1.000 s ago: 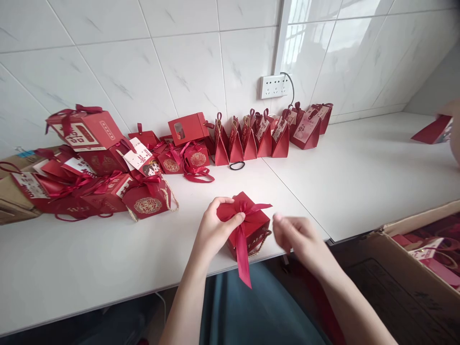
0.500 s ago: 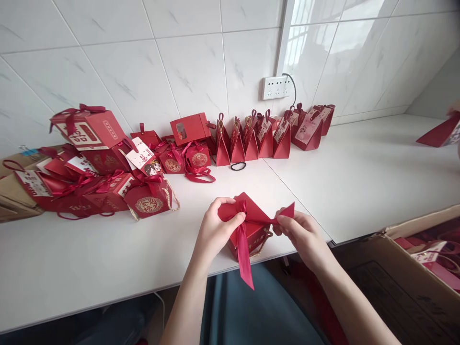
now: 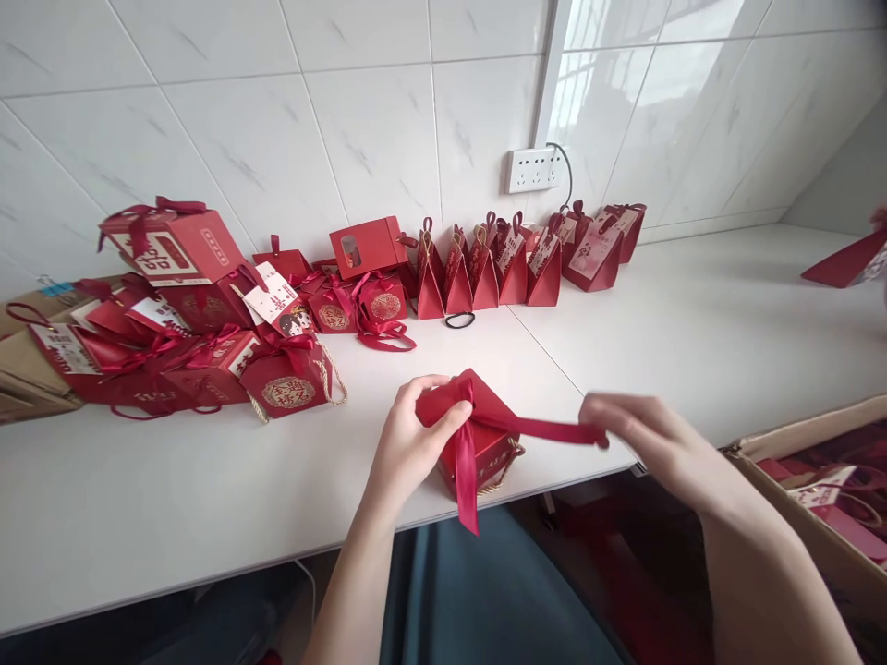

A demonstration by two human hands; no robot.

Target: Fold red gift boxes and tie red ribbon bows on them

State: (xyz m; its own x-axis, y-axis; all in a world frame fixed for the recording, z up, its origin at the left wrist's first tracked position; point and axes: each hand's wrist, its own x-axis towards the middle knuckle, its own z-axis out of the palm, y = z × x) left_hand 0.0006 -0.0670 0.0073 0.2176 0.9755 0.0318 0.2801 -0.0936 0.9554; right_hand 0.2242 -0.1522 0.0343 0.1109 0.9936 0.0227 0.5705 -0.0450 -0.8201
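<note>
A red gift box (image 3: 489,453) with a twisted gold cord handle (image 3: 509,466) sits near the counter's front edge. My left hand (image 3: 416,439) grips its left side, the thumb pressing a red satin ribbon (image 3: 467,480) where it crosses on the lid. One ribbon end hangs down over the box front. The other stretches to the right, nearly level, into my right hand (image 3: 644,439), whose closed fingers hold that end. The ribbon's tip is mostly hidden in those fingers.
Several red gift boxes (image 3: 287,388) are piled at the left, beside flattened cardboard (image 3: 34,369). A row of triangular red boxes (image 3: 509,268) stands along the wall. A black hair tie (image 3: 459,320) lies before it. An open carton (image 3: 762,453) is at right; another person's hand (image 3: 880,217) holds a red box.
My right hand has moved to the right, drawing the ribbon end out straight from the box. My left hand stays on the box and the ribbon crossing.
</note>
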